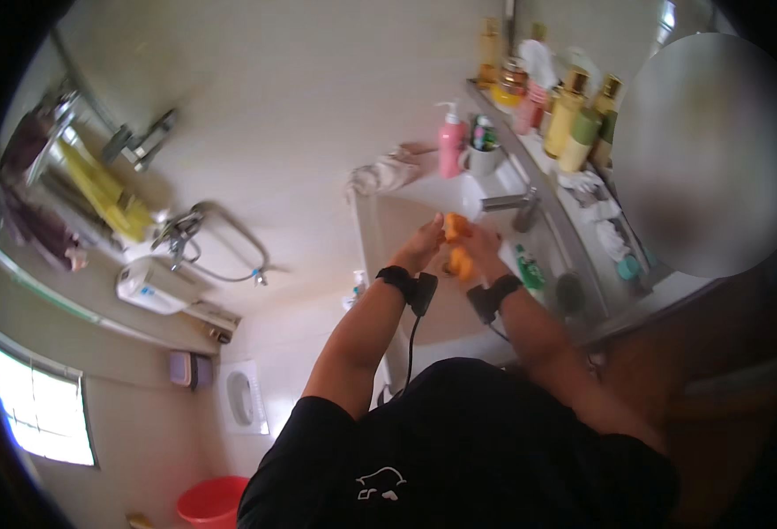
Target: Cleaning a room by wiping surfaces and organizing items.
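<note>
Gripping orange sponge-like item [455,227] in right hand [487,250], touching it with left hand [420,245] (can't tell how closed); holding over washbasin [446,317], near faucet [505,203], likely to keep drips contained.

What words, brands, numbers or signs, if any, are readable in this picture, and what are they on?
None readable.
Green-and-white container: markings too small and blurred.
White wall box: blue marks, too small.
Yellow bottle: no lettering legible.
Orange object: blurred, no lettering visible.
Black shirt: white line drawing, no readable word.
</note>
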